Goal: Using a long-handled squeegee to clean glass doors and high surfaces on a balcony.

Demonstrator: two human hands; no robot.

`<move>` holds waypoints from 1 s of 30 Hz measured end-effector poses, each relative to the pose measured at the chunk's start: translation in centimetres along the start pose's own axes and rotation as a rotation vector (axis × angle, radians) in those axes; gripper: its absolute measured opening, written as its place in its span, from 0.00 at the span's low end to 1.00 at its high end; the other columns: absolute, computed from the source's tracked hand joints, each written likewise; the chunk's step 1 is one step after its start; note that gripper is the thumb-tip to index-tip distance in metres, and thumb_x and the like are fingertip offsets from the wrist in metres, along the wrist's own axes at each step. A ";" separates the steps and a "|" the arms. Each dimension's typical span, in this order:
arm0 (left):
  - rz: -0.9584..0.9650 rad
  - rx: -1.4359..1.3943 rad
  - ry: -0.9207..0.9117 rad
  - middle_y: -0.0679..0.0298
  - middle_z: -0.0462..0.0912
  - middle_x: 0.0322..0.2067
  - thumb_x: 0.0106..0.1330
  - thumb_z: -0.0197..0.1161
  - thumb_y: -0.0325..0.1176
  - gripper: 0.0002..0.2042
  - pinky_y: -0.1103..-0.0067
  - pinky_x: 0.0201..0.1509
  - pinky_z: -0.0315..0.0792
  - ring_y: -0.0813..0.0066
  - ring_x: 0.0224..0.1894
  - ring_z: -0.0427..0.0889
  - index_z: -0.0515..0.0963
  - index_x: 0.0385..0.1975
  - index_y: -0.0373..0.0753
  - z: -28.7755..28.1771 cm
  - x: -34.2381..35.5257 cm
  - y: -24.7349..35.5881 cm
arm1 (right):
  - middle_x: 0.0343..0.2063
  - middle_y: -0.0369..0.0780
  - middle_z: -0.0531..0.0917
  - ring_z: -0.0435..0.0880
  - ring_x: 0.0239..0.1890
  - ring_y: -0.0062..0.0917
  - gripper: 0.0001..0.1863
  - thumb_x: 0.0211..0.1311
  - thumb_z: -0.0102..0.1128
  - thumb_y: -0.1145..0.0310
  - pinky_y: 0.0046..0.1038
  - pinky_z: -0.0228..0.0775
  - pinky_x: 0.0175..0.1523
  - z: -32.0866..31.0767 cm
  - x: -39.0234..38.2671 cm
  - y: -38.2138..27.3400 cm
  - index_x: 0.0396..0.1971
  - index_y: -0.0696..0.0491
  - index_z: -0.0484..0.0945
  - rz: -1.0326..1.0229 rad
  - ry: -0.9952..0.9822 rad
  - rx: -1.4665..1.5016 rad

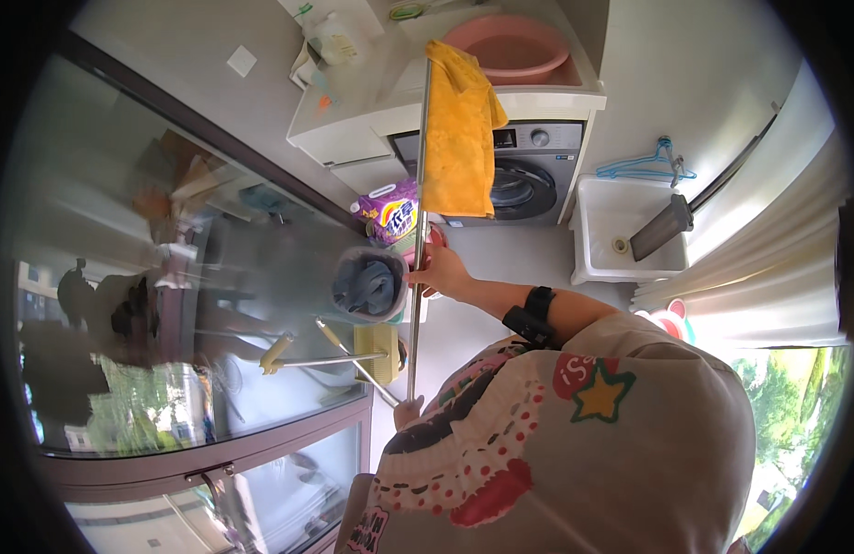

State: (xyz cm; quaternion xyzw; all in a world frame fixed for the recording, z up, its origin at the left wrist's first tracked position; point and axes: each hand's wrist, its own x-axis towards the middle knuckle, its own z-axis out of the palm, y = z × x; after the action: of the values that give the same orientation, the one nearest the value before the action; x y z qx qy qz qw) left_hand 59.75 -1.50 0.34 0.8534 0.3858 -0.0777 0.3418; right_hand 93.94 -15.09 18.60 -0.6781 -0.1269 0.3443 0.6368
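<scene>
A long metal pole [416,323] runs upright through the middle of the view. My right hand [439,269] closes around it partway along, with a dark band and small device on that forearm. Lower down, close to my apron, my left hand [408,412] grips the pole's near end; its fingers are only partly visible. A yellow cloth [459,138] hangs from the far end of the pole, in front of the counter and washing machine. What holds the cloth there is hidden beneath it.
A glass door [196,277] with reflections lines the left. Ahead stand a washing machine [519,180], a counter with a pink basin [510,48], and a purple detergent bag [390,210]. Beside the pole are a bin [367,282] and yellow dustpan [379,349]; a white sink [588,222] is right.
</scene>
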 end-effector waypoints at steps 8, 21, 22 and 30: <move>-0.059 -0.243 -0.115 0.59 0.75 0.12 0.58 0.57 0.44 0.20 0.74 0.22 0.67 0.68 0.18 0.77 0.75 0.15 0.32 0.0 -4.4 -7.7 | 0.22 0.40 0.81 0.83 0.19 0.24 0.23 0.45 0.72 0.60 0.21 0.78 0.22 5.1 -2.0 0.8 0.34 0.58 0.71 0.040 -0.048 -0.165; -0.093 -0.300 -0.251 0.61 0.75 0.12 0.58 0.56 0.44 0.19 0.75 0.21 0.66 0.71 0.17 0.76 0.75 0.15 0.33 0.0 -6.7 -12.9 | 0.18 0.39 0.79 0.82 0.19 0.27 0.20 0.48 0.65 0.54 0.28 0.72 0.28 11.6 -4.7 3.2 0.30 0.56 0.73 0.040 0.093 -0.478; -0.085 -0.301 -0.283 0.61 0.75 0.12 0.58 0.56 0.44 0.19 0.75 0.21 0.66 0.71 0.17 0.75 0.75 0.15 0.33 -0.1 -6.5 -13.2 | 0.19 0.40 0.80 0.82 0.19 0.28 0.19 0.48 0.64 0.55 0.29 0.72 0.28 12.3 -4.8 3.3 0.30 0.56 0.74 0.001 0.110 -0.532; -0.039 -0.279 -0.481 0.62 0.75 0.12 0.58 0.56 0.43 0.18 0.75 0.21 0.66 0.73 0.16 0.75 0.75 0.14 0.34 -0.1 -5.7 -14.8 | 0.13 0.39 0.79 0.80 0.15 0.25 0.13 0.46 0.61 0.63 0.27 0.73 0.25 11.8 -3.1 5.6 0.24 0.58 0.74 -0.012 0.184 -0.595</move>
State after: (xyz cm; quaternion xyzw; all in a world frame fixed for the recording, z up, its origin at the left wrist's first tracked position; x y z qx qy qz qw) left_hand 45.23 2.01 -5.09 0.7474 0.3171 -0.2308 0.5363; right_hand 82.77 -8.64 14.82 -0.8622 -0.1679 0.2256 0.4213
